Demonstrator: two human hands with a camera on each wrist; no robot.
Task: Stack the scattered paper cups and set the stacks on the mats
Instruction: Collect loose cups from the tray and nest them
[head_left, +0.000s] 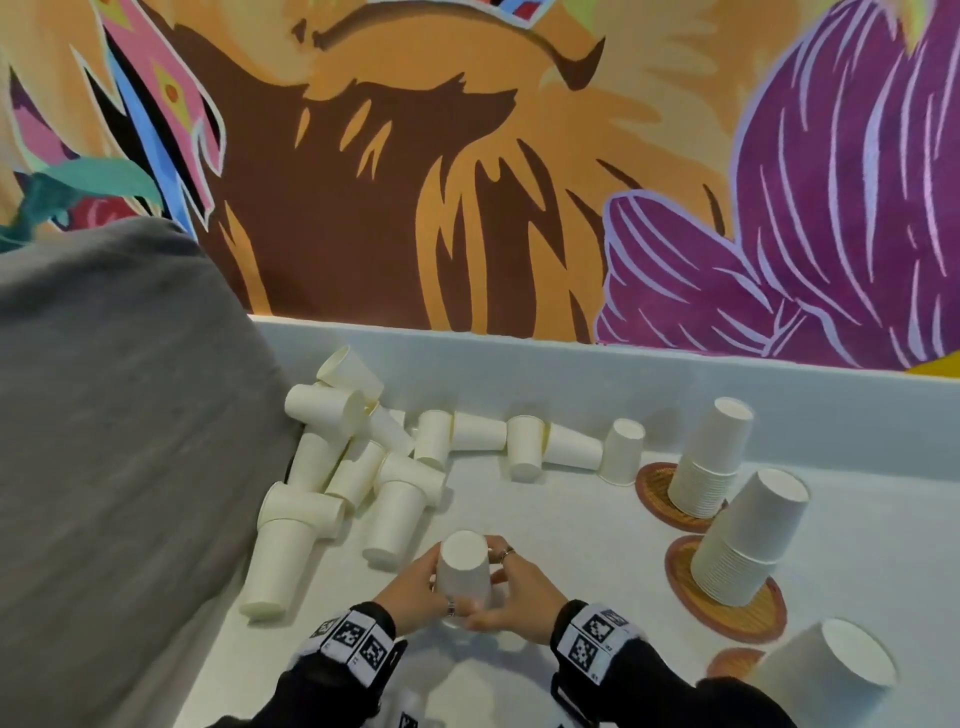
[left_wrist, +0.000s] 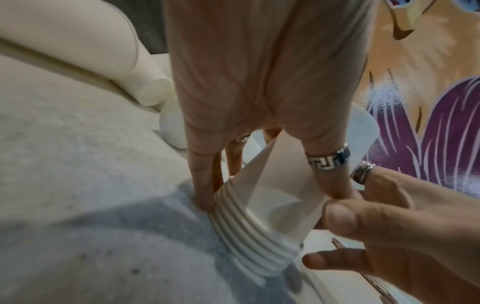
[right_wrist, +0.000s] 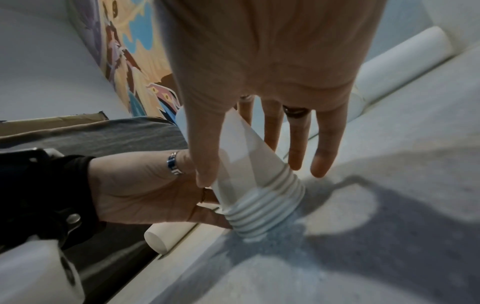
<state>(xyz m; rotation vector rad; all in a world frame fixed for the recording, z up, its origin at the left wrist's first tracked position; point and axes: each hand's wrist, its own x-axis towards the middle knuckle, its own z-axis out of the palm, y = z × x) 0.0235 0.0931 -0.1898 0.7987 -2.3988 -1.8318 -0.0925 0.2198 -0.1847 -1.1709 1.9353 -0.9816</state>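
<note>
A short stack of upside-down white paper cups (head_left: 464, 574) stands on the white surface near the front, its ribbed rims (left_wrist: 249, 232) touching the top. My left hand (head_left: 423, 582) grips it from the left and my right hand (head_left: 506, 587) from the right, thumb (right_wrist: 205, 164) on the near side. Several loose cups (head_left: 395, 504) lie scattered at the left and along the back. At the right, a tall stack (head_left: 711, 457) sits on a round woven mat (head_left: 655, 496), a second stack (head_left: 748, 538) on another mat (head_left: 727, 613), and a third stack (head_left: 826, 670) on a mat (head_left: 730, 662).
A grey cushion (head_left: 104, 415) borders the surface on the left, with cups leaning against it. A low white ledge (head_left: 571, 358) runs along the back under a painted mural. Bare white surface (head_left: 582, 519) lies between my hands and the mats.
</note>
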